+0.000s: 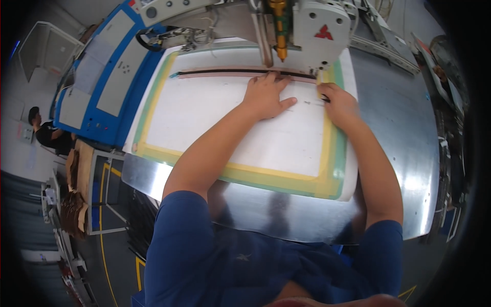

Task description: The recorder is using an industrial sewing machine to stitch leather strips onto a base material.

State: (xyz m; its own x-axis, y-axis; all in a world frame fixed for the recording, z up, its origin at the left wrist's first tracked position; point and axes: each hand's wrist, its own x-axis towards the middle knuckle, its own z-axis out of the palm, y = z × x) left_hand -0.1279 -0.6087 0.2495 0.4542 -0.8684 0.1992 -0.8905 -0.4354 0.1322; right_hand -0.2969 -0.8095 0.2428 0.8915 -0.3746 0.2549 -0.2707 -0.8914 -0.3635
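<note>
A long, narrow black strip (220, 72) lies across the far part of a white board (225, 117), between pinkish bands, with a teal bit at its left end. My left hand (267, 96) is open and rests flat, fingertips on the strip near its right half and thumb spread aside. At the strip's right end, my right hand (338, 105) is closed with its fingertips down by the yellow tape (326, 138). A small dark thing shows under its curled fingers, too hidden to name. Yellow and green tape frames the board.
A white sewing-machine-like head (322, 36) with a gold-coloured cylinder (280, 30) stands just beyond my hands. The board lies on a shiny metal table (399, 138). A blue and white machine body (110, 77) is at left, and another person (48, 134) is farther left.
</note>
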